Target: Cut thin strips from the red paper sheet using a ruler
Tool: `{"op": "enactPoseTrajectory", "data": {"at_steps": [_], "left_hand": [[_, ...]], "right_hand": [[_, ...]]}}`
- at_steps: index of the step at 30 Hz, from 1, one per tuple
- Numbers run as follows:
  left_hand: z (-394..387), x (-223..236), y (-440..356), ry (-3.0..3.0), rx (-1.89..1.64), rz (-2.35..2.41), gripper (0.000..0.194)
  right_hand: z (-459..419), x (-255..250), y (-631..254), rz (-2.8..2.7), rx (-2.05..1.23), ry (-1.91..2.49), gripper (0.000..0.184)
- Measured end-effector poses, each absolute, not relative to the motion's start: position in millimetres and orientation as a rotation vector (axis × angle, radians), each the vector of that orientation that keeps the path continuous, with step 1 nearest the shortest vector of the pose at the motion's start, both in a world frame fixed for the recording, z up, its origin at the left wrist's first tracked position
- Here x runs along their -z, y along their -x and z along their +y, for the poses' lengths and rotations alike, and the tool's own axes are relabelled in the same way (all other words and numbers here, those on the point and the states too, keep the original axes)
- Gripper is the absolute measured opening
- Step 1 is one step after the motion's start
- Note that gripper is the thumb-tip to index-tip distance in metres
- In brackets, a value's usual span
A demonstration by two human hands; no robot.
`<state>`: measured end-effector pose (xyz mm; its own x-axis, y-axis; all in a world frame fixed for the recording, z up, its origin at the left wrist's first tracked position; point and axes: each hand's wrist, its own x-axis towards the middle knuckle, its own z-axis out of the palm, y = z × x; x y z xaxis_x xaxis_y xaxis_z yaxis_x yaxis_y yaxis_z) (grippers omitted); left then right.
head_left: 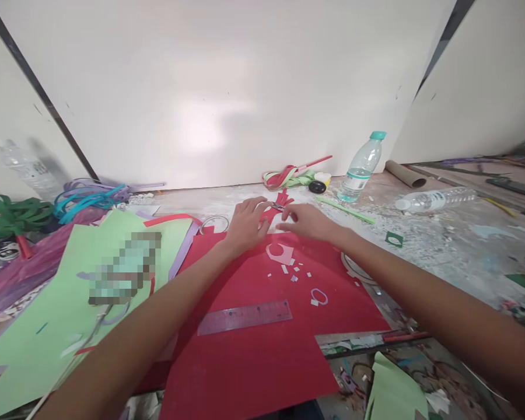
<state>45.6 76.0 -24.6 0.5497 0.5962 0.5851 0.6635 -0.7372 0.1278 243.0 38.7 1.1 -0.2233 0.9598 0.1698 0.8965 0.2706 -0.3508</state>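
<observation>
Both my arms reach forward over a big red paper sheet point(254, 344). My left hand point(245, 224) curls its fingers round the edge of a small red cut-out paper piece point(275, 210) at the sheet's far end. My right hand point(304, 221) lies beside it, fingers stretched flat and fingertips touching the same piece. A small metal tool point(277, 206), perhaps scissors, shows between the hands. White paper scraps point(284, 256) lie on the red sheet just behind the hands, and a clear ruler point(244, 317) lies nearer to me.
A light green sheet point(48, 315) lies left, with coloured paper strips point(87, 195) and green strips point(9, 216) beyond. A standing water bottle point(361, 166), a lying bottle point(435, 199), a cardboard tube point(405, 174), a tape roll point(214, 223) and a white wall point(227, 87) are ahead.
</observation>
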Motion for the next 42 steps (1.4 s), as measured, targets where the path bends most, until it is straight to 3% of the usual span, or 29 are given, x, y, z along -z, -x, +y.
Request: {"op": "enactPoseTrajectory", "data": {"at_steps": [4, 7, 8, 10, 12, 17, 23, 31, 37, 42], "left_hand": [[10, -9, 4, 2.836, 1.151, -0.939, 0.021], [-65, -22, 35, 3.192, 0.707, -0.868, 0.012], [-88, -20, 42, 3.245, 0.497, -0.861, 0.021], [-124, -10, 52, 3.215, 0.407, -0.828, 0.044], [-142, 5, 57, 3.165, 0.383, -0.822, 0.044], [-145, 19, 63, 3.108, 0.561, -0.790, 0.028], [-144, 12, 62, 3.112, 0.669, -0.852, 0.028], [-161, 4, 53, 3.080, 0.710, -0.835, 0.028], [-182, 9, 45, 3.052, 0.747, -0.625, 0.024], [-191, 14, 35, 3.079, 0.638, -0.532, 0.014]], "right_hand": [[-33, -8, -212, -2.451, -0.547, 1.434, 0.029], [-70, -4, -198, -2.581, -0.571, 1.410, 0.035], [-77, -2, -196, -2.591, -0.588, 1.421, 0.032], [-85, -1, -194, -2.585, -0.629, 1.440, 0.025], [-88, -1, -193, -2.574, -0.648, 1.458, 0.022], [-99, -8, -183, -2.636, -0.573, 1.535, 0.019], [-107, -10, -177, -2.687, -0.436, 1.622, 0.024], [-86, -3, -193, -2.487, -0.698, 1.552, 0.017], [-88, 6, -192, -2.226, -0.765, 1.699, 0.051], [-98, 6, -181, -2.232, -0.732, 1.716, 0.044]]}}
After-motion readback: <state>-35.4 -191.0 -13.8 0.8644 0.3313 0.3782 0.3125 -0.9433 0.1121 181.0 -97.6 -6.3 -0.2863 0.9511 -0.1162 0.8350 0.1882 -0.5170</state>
